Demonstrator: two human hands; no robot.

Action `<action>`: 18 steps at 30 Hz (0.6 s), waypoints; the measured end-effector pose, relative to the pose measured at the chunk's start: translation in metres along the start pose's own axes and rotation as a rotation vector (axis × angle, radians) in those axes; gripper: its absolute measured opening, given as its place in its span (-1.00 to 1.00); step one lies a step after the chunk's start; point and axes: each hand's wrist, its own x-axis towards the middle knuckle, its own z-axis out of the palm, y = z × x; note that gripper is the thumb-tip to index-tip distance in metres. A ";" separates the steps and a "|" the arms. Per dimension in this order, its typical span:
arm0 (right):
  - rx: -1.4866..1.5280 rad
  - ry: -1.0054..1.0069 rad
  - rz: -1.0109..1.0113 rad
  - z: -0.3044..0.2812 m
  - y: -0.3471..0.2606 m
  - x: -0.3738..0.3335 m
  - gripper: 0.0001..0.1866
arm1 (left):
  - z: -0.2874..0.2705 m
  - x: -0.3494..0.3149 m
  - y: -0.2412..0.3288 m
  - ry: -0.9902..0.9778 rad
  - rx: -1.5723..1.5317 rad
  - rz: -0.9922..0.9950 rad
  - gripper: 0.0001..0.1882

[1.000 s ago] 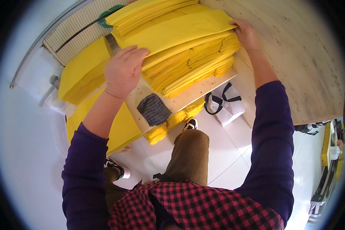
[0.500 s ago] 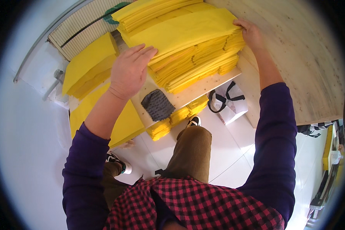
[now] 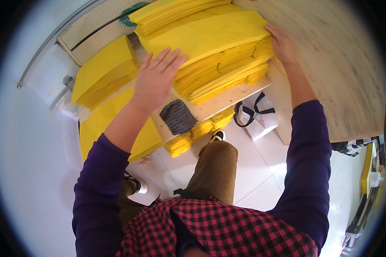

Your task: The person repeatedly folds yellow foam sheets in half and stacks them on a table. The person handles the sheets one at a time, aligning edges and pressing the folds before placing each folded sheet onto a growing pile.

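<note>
A tall stack of folded yellow fabric sheets (image 3: 206,36) rests on a wooden shelf (image 3: 233,97) in front of me. At its left front edge lies my left hand (image 3: 156,81), open, with fingers spread and the tips touching the top layer. My right hand (image 3: 283,46) is at the stack's right end, its fingers stretched out against the edge of the upper sheets; its thumb is hard to make out. Neither hand grips a sheet. Behind the front stack rises another pile of yellow sheets (image 3: 171,16).
More yellow stacks (image 3: 105,64) stand to the left. A dark grey ribbed cloth (image 3: 178,117) lies on the shelf's front. Below are further yellow bundles (image 3: 201,128) and a white bag (image 3: 261,120) with black handles. A wooden panel (image 3: 330,64) closes off the right side.
My left hand has moved slightly right along the front edge, and its fingers have spread. My right hand's fingers have shifted from the top corner onto the stack's right end.
</note>
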 end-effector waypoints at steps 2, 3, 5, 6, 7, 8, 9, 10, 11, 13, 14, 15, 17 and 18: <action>0.023 0.015 -0.007 0.004 0.003 0.001 -0.54 | 0.000 0.001 -0.001 -0.013 0.037 0.003 -0.40; 0.017 0.018 -0.015 0.006 0.005 0.000 -0.54 | 0.000 0.002 -0.002 -0.016 0.052 0.007 -0.38; 0.005 0.023 -0.025 0.008 0.008 0.001 -0.53 | 0.000 0.003 -0.003 -0.022 0.099 0.025 -0.36; 0.001 0.024 -0.027 0.009 0.009 0.000 -0.53 | -0.001 0.003 -0.003 -0.027 0.130 0.039 -0.35; -0.007 0.012 0.000 0.009 0.010 0.000 -0.53 | -0.002 0.003 -0.003 -0.056 0.176 0.045 -0.34; -0.015 0.026 -0.042 0.009 0.011 0.000 -0.52 | -0.002 0.001 -0.002 -0.030 0.163 0.056 -0.35; -0.027 0.027 -0.054 0.008 0.010 -0.001 -0.51 | -0.003 0.000 0.000 -0.030 0.164 0.060 -0.36; -0.042 0.013 -0.008 0.007 0.010 -0.001 -0.50 | -0.003 -0.001 0.001 -0.029 0.164 0.063 -0.36; -0.043 0.021 -0.059 0.007 0.009 -0.002 -0.50 | -0.003 -0.002 0.002 -0.029 0.164 0.057 -0.36; -0.054 0.007 -0.036 0.005 0.006 -0.003 -0.49 | -0.004 -0.002 0.001 -0.027 0.160 0.048 -0.37; -0.073 0.000 -0.045 0.004 0.005 -0.004 -0.49 | -0.004 -0.002 0.000 -0.028 0.152 0.043 -0.39; -0.093 -0.009 -0.043 0.003 0.004 -0.005 -0.49 | -0.005 -0.002 -0.002 -0.029 0.144 0.039 -0.41; -0.110 -0.018 -0.035 0.002 0.001 -0.006 -0.50 | -0.006 -0.001 -0.004 -0.023 0.130 0.046 -0.44; -0.105 -0.019 -0.030 0.002 0.000 -0.006 -0.51 | -0.006 -0.001 -0.006 -0.018 0.126 0.054 -0.45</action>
